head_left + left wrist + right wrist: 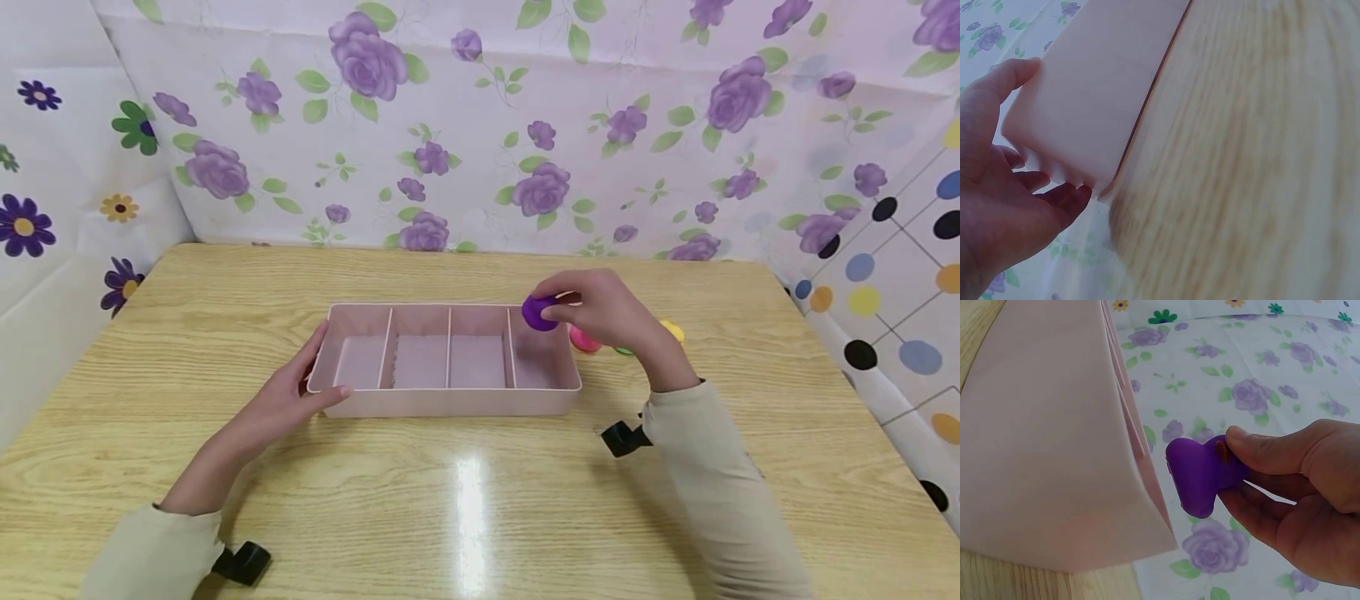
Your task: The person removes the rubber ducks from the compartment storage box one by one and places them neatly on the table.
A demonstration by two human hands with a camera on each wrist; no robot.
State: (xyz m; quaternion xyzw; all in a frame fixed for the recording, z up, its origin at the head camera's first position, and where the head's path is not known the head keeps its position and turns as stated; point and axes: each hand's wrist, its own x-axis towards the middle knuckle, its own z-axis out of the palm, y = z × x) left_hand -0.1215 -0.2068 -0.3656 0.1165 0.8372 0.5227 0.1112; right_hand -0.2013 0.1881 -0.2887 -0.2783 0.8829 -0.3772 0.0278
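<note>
A pale pink organizer box [450, 402] with several compartments in a row lies on the table. My left hand [288, 392] holds its left end, thumb over the front rim and fingers against the end wall; in the left wrist view the fingers [1072, 199] bend against that wall. Above the rightmost compartment my right hand [603, 310] pinches a purple knob-shaped piece [538, 313] between thumb and fingers. The right wrist view shows the purple piece [1194, 475] with a rounded wide part and a narrower part under the thumb, apart from the box wall [1066, 437].
Right of the box sit a pink piece [583, 339], a green piece [623, 351] and a yellow piece [674, 331], partly hidden by my right hand and wrist. The wooden table [390, 500] ends at a flowered cloth [465, 133] behind.
</note>
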